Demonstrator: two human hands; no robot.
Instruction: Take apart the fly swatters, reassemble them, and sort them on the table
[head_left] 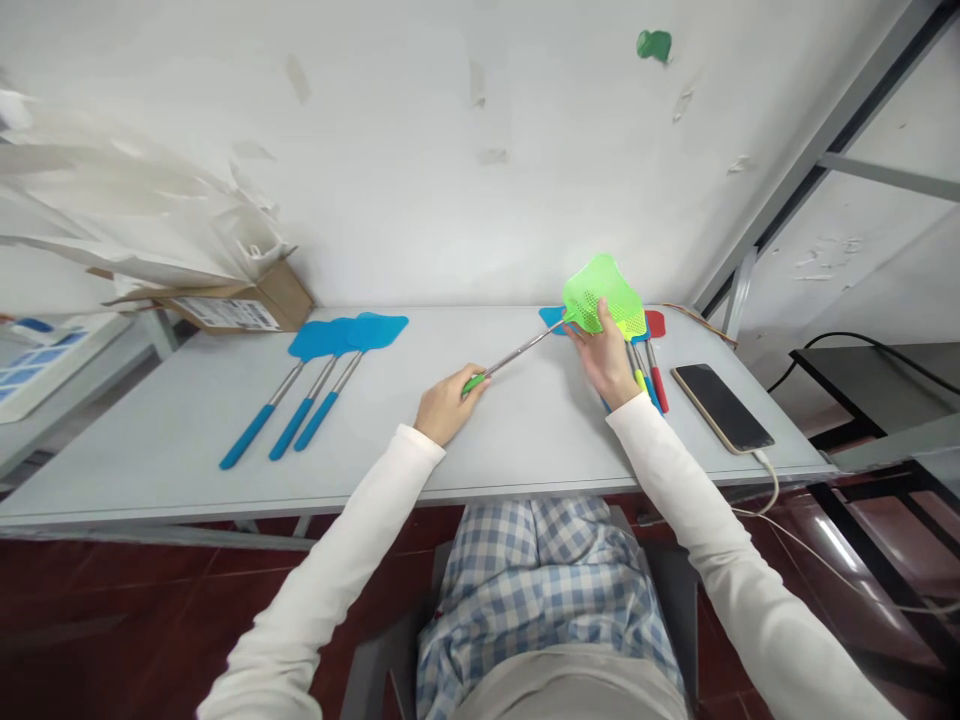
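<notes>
A bright green fly swatter [600, 285] with a metal shaft is held above the table in both my hands. My left hand [447, 402] is closed round its green handle. At the other end, my right hand [602, 358] grips the perforated head near its lower edge, with the thumb lying on it. Under and beside that hand lie more swatters, partly hidden: a red one [658, 378], a yellow-green one [635, 330] and blue ones [552, 317]. Three blue fly swatters [319, 375] lie fanned out to the left, their heads overlapping.
A phone [721, 408] with a white cable plugged in lies at the table's right. An opened cardboard box [281, 295] with white wrapping material stands at the back left. Behind the grey table [450, 470] rises a white wall. A metal frame [741, 290] stands at the right.
</notes>
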